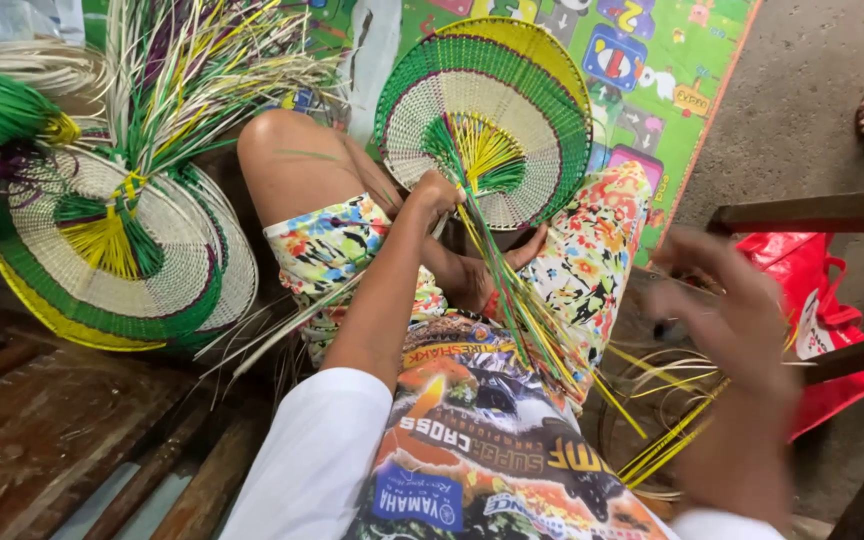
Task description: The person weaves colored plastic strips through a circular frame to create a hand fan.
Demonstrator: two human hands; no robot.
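left hand [433, 190] clamped on fan [487, 120] at its centre, fan over the knees | right hand [727, 310] blurred, fingers seemingly spread (near yellow strips [667, 440]) | finished fans [112, 250] lie left

The left hand [432, 192] grips a round woven green, cream and yellow fan [487, 120]; the blurred right hand [727, 310] hovers apart.
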